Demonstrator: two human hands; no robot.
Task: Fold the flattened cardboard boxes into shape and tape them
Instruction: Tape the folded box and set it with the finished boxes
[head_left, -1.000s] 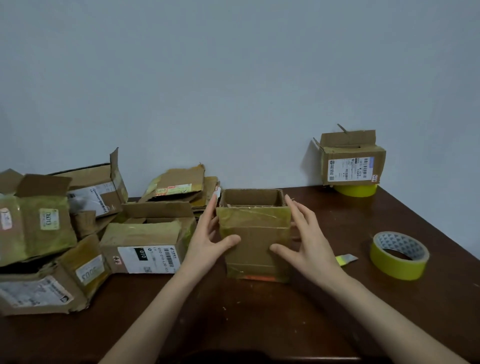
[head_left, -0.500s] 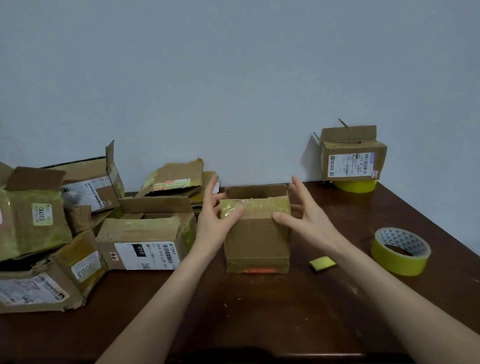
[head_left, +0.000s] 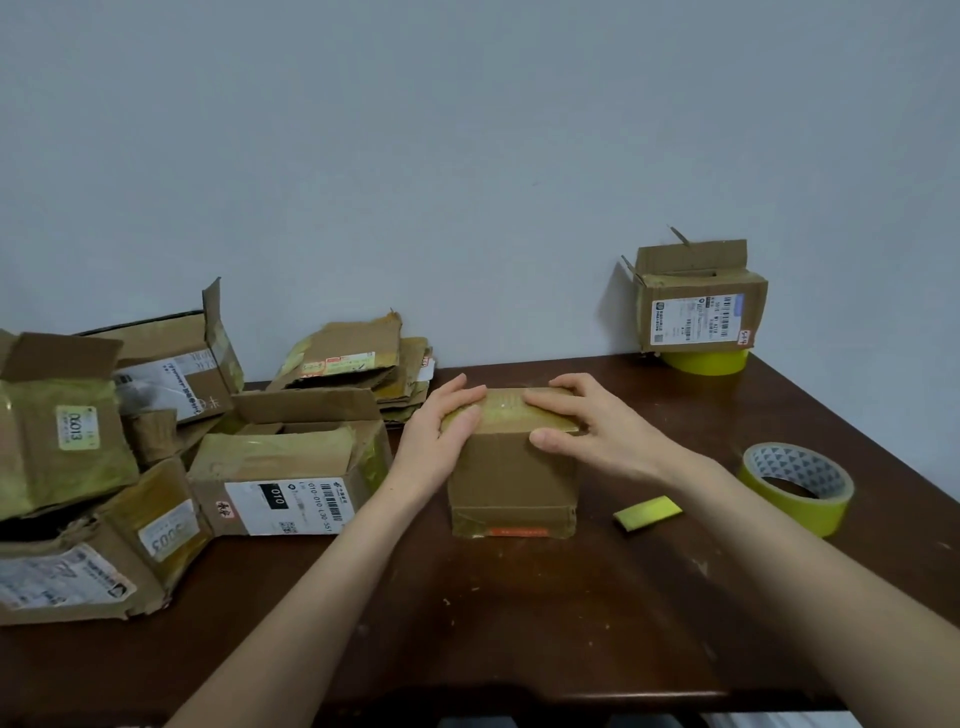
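Note:
A small brown cardboard box (head_left: 511, 483) stands upright in the middle of the dark wooden table (head_left: 519, 623). Its top flaps, covered in yellowish tape, are folded down flat. My left hand (head_left: 441, 441) lies on the left part of the top, fingers over the flap and thumb at the front edge. My right hand (head_left: 592, 431) presses the right part of the top with straight fingers, its thumb against the box's front face. A roll of yellow tape (head_left: 797, 486) lies on the table to the right. A short yellow tape piece (head_left: 648, 513) lies beside the box.
Several worn cardboard boxes (head_left: 285, 483) are heaped on the table's left, and flattened ones (head_left: 353, 364) lean at the wall behind. At the back right a labelled box (head_left: 698, 306) sits on a second yellow tape roll (head_left: 706, 361).
The box's top was open with both hands at its sides. Both hands rose and folded the flaps down, and now they lie flat on the closed top.

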